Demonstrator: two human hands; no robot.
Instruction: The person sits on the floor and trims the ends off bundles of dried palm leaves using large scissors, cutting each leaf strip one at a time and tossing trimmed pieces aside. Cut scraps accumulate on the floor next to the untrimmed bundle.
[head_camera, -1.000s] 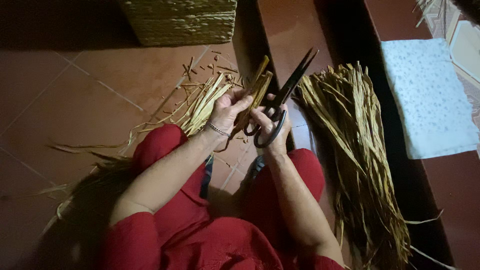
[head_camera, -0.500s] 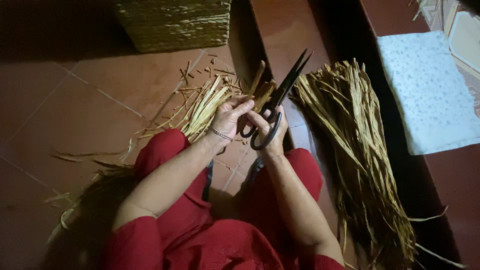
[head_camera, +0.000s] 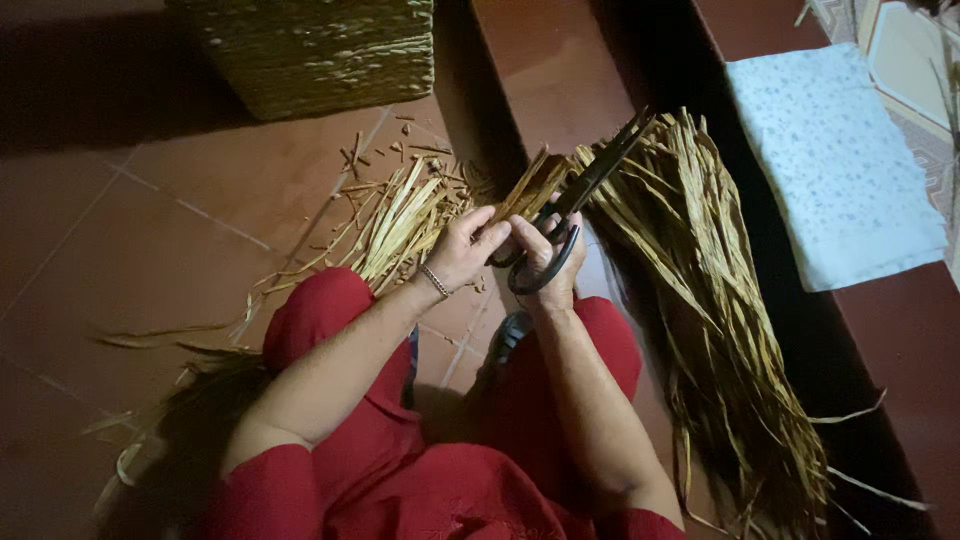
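Observation:
My left hand (head_camera: 462, 248) pinches a small bundle of dried straw strips (head_camera: 530, 185) that points up and to the right. My right hand (head_camera: 548, 262) grips the looped handles of large black scissors (head_camera: 590, 180). The scissor blades lie right alongside the bundle's far end. Both hands meet above my red-clothed knees (head_camera: 330, 310). A bracelet sits on my left wrist.
A long pile of dried straw (head_camera: 715, 300) lies to the right on the brown tiled floor. Cut strips and scraps (head_camera: 395, 215) are scattered to the left. A woven basket (head_camera: 320, 50) stands at the top. A pale speckled cushion (head_camera: 835, 160) lies at the upper right.
The hands, bundle and scissors keep nearly the same pose; only the view shifts slightly. The blades stay beside the bundle.

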